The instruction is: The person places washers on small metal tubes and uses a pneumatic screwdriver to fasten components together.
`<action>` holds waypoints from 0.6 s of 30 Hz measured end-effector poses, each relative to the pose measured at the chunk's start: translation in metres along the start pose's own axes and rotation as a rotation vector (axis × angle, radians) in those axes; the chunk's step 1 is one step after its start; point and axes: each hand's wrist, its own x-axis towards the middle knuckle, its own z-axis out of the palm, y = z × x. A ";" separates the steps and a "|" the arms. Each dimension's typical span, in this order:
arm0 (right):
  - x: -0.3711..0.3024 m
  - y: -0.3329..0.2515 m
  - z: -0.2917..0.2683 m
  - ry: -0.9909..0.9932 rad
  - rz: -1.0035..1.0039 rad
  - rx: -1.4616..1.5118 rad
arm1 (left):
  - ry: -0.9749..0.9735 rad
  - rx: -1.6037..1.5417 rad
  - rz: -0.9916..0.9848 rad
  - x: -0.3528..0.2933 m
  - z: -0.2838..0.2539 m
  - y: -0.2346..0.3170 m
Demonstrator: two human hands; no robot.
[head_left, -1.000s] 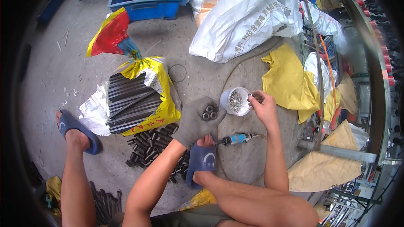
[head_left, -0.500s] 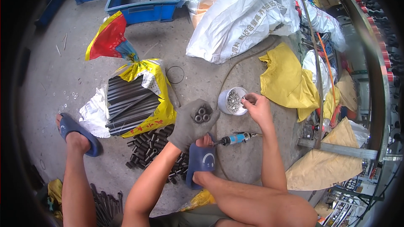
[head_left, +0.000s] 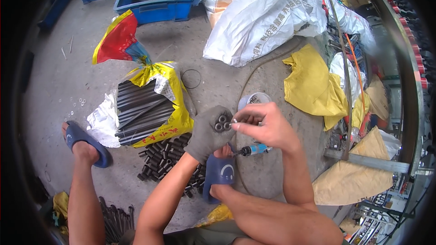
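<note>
My left hand (head_left: 205,132), in a grey glove, is closed round several short black tubes (head_left: 222,124), their open ends facing up. Bare and pinched at the fingertips, my right hand (head_left: 271,126) holds a small shiny metal piece (head_left: 233,121) right at the tube ends. Its exact kind is too small to make out. Behind my right hand stands a white tub (head_left: 241,102) of small metal parts, now partly covered by the hand. Below it lies a blue and black air tool (head_left: 255,149) on the floor, its right end hidden by my wrist.
Loose black tubes (head_left: 159,161) lie heaped between my feet. Beyond them is a yellow bag (head_left: 182,124) with black bars (head_left: 141,109). Blue crates (head_left: 156,12), a white sack (head_left: 254,29) and a yellow sack (head_left: 309,88) lie farther off. A metal rack (head_left: 386,164) stands at right.
My right hand has moved left from the tub to the tubes, bringing a small metal piece with it. My left hand still holds the tubes, nearly in place.
</note>
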 end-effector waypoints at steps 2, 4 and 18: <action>-0.001 -0.001 0.008 0.002 -0.016 -0.047 | 0.000 0.044 0.031 -0.002 -0.001 -0.006; -0.001 0.002 0.008 0.025 -0.060 -0.077 | 0.003 0.039 0.050 0.001 0.001 -0.005; 0.005 -0.012 0.010 0.131 -0.344 -0.477 | -0.017 0.056 0.026 0.004 -0.002 0.003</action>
